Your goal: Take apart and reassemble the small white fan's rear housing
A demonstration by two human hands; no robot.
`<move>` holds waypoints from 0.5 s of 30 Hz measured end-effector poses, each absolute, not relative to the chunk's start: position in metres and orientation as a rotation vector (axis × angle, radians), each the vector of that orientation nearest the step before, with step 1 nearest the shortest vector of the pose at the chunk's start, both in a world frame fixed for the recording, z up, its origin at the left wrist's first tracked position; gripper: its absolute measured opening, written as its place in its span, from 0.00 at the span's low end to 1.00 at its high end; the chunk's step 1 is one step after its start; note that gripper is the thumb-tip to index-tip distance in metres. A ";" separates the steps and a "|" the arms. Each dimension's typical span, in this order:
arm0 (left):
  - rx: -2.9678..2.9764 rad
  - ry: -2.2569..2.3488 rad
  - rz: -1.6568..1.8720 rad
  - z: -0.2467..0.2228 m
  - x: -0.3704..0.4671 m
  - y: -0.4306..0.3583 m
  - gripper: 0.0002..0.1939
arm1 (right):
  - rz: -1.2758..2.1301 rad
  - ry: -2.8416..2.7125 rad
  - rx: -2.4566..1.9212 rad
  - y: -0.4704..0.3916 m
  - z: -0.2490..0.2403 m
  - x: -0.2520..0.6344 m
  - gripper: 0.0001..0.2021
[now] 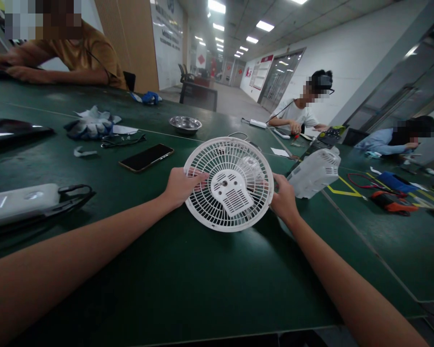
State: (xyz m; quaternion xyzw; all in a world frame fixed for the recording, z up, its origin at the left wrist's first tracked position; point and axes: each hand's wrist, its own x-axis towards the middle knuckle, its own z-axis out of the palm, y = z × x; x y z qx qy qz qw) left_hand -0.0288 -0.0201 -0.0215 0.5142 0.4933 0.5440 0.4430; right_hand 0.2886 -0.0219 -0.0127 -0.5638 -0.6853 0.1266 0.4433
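A round white fan grille (233,193) with a slotted plate at its centre is held up, tilted, above the green table. My left hand (183,187) grips its left rim, the thumb lying across the ribs. On the opposite side my right hand (284,196) is closed on the right rim, with some fingers hidden behind it. Through the ribs a clear plastic part shows, too obscured to name. Just right of my right hand stands a white plastic housing (316,173).
The green table (188,279) carries a phone (147,157), a metal bowl (185,124), gloves (92,123) and a white device with a cable (32,205) at the left. An orange and black tool (392,202) lies right. Several people sit around the table.
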 end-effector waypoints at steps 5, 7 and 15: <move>1.359 1.169 1.705 -0.026 -0.029 -0.022 0.11 | 1.576 -1.342 -1.043 -0.058 -0.010 0.239 0.24; 1.425 1.176 1.750 -0.027 -0.030 -0.023 0.11 | 1.733 -1.249 -0.938 -0.067 -0.012 0.224 0.23; 1.129 0.784 1.394 -0.034 -0.039 -0.005 0.37 | 1.054 -1.356 -1.000 -0.053 -0.017 0.248 0.28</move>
